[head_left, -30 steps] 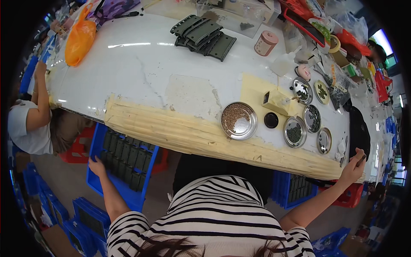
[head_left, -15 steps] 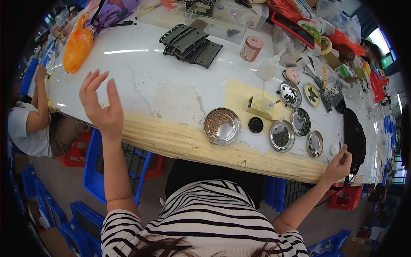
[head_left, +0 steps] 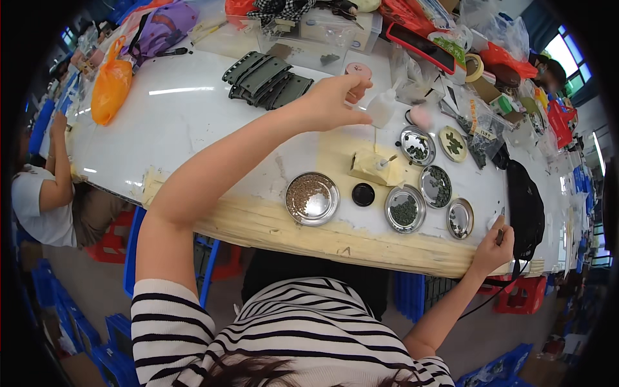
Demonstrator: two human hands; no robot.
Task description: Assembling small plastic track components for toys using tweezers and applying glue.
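One pale bottle [head_left: 382,111], probably light and soft-walled

From my end I find it right of centre in the upper half of the frame, on the white table [head_left: 161,122], just beyond the fingertips of the left hand [head_left: 332,102]. That hand is spread, thumb and fingers well parted with nothing gripped between them; I cannot tell whether a tip brushes the plastic. I judge the bottle easy to lift, its translucent wall likely to give under pressure and perhaps slip a little. I would take it gently round the middle of its body, since a hard squeeze could push out any contents.

At the right of the frame, the right hand [head_left: 494,253] pinches a slim dark tool [head_left: 500,235] near the table edge; it shows too small for me to name its kind.

Crowding the bottle, I see a pink-lidded canister [head_left: 358,69], partly covered by the left hand, a crumpled clear bag [head_left: 409,74] to the upper right, and a blurred pink lump [head_left: 422,117] to the right. Lower down, open metal dishes [head_left: 416,135] of loose green pieces and a yellowish block [head_left: 371,169] would make me keep any path high.
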